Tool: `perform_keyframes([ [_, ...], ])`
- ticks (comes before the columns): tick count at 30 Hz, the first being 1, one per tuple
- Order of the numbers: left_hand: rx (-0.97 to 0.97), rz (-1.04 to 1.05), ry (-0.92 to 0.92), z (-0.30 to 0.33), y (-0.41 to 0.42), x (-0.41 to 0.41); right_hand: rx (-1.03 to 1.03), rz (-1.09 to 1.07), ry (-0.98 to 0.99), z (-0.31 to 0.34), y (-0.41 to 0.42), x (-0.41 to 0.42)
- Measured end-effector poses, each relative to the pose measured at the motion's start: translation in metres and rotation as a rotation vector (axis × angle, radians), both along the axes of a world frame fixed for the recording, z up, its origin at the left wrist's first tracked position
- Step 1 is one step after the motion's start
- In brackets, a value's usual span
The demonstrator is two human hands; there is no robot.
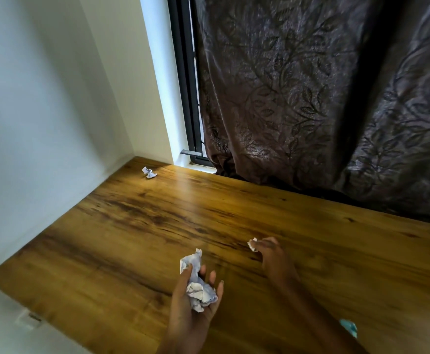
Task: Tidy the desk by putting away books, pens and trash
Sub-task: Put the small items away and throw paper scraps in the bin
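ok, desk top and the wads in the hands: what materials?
Desk: looks like wood or wood-look laminate, semi-gloss; streaked grain, window glare. Wad in left hand: crumpled white paper, matte, sharp creases. Scrap at right fingertips: probably paper or tissue, too small to tell.

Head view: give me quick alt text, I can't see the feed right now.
The left hand cups crumpled paper over a wooden desk while the right hand pinches a small paper scrap. Another paper wad lies in the far corner beside a dark curtain.

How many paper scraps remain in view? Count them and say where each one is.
3. One wad in the left hand, one small scrap pinched by the right hand, one on the desk's far corner.
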State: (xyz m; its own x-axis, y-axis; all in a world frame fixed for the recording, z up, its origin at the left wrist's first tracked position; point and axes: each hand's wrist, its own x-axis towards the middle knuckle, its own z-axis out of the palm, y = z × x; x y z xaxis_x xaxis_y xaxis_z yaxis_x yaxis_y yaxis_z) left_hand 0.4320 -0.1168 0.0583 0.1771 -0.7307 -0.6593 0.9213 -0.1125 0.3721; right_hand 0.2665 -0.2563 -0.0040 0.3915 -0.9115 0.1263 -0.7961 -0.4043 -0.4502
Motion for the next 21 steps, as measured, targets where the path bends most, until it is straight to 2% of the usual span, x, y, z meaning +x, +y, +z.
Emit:
perform_keyframes([
  [6,-0.069,-0.074,0.071,-0.011,0.040,0.002,0.037,-0.038,0.035,0.008,0.085,-0.013],
  [11,-0.100,-0.071,0.047,-0.018,0.084,0.006,0.012,-0.112,0.040,0.011,0.162,-0.007],
  [21,-0.136,-0.062,0.047,-0.020,0.175,0.030,-0.014,-0.071,0.175,0.009,0.321,0.069],
])
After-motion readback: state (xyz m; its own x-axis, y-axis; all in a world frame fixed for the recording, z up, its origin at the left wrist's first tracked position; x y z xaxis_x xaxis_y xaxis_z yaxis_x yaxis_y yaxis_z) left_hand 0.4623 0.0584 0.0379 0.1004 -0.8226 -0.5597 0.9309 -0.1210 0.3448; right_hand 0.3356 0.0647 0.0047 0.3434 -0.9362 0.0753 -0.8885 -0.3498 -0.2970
